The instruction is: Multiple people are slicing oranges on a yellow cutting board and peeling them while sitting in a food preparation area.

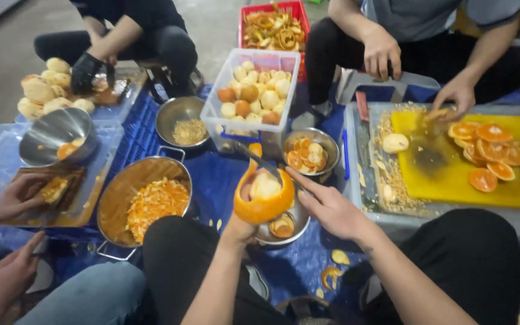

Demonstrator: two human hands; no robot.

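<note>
my left hand [243, 227] fingers clamp the half-peeled orange [264, 195] above a steel bowl [284, 232]; my right hand [326, 207] fingers close on the knife [260, 161]. a slip on wet peel could send the blade into my left hand.

shiny steel pan [112, 204], matt yellow plastic board [446, 180]

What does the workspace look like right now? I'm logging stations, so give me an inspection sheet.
Surface: blue mat, peel scraps on it.
Job's things: half-peeled orange in left hand; knife in right hand.
Clutter: pot of peel, crate of peeled fruit, yellow board with slices.
Fingers: both hands closed on their things.
Cables: nothing seen.
Surroundings: three other people seated around.
</note>
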